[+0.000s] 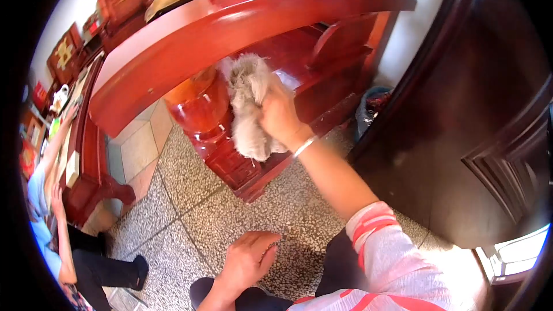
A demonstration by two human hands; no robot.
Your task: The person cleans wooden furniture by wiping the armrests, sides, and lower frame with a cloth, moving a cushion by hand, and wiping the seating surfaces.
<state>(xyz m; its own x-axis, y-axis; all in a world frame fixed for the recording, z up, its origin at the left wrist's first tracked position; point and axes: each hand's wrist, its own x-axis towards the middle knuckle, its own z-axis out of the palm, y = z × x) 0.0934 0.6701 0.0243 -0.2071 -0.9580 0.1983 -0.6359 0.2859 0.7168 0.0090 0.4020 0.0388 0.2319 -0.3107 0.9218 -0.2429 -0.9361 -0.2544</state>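
Observation:
My right hand (279, 112) is wrapped round a fluffy grey-beige duster or cloth (252, 132), its strands hanging down beside the lower part of a red wooden furniture piece (199, 106). Above the cloth curves the glossy red armrest (230, 23) of that furniture. A white band circles my right wrist. My left hand (247, 259) is low in the view over my knees, its fingers bent and the thumb apart from them, with nothing seen in it.
A co-worker in blue (40, 196) reaches onto a long red table (86, 132) at the left. A dark door (455, 109) stands at the right, near a lined bin (371, 109). Speckled tiles (184, 213) cover the floor. Cushioned red seats (124, 3) stand behind.

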